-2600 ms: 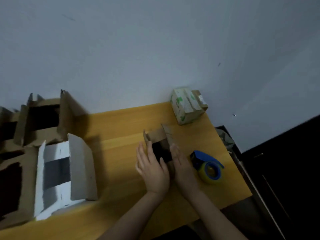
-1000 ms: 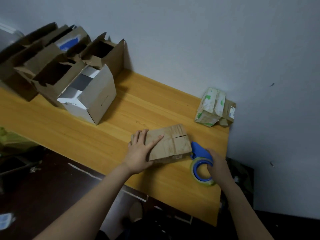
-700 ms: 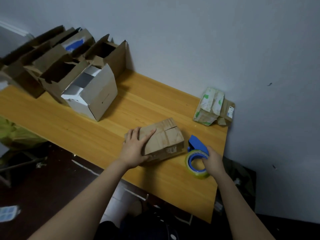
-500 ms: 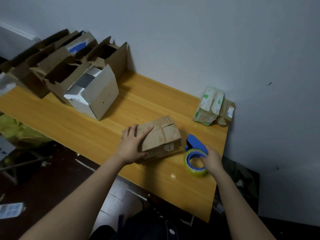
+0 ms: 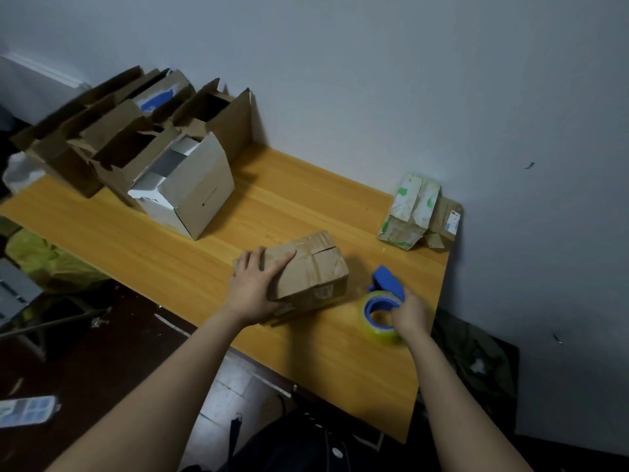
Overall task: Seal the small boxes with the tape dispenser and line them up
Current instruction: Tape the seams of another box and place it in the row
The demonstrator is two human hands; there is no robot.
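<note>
Left hand (image 5: 253,287) is lying flat, fingers straight and spread, pressing down the left end of the box (image 5: 313,267). The box is sitting mid-table (image 5: 306,206) with its flaps folded shut and the top seam untaped. Right hand (image 5: 410,311) is curling round the dispenser (image 5: 384,301), just right of the box and near the table's right edge.

Risks, as judged:
- The flaps are probably wanting to spring up if the pressing hand shifts, leaving a gap under the tape.
- The light box may be sliding when tape is pulled.
- Scuffed card may be bonding poorly.

Materials:
- Box: a brown corrugated cuboid, creased, with a label on its near side.
- Dispenser: blue plastic carrying a round, yellowish clear roll.
- Table: smooth yellow wood grain.
</note>
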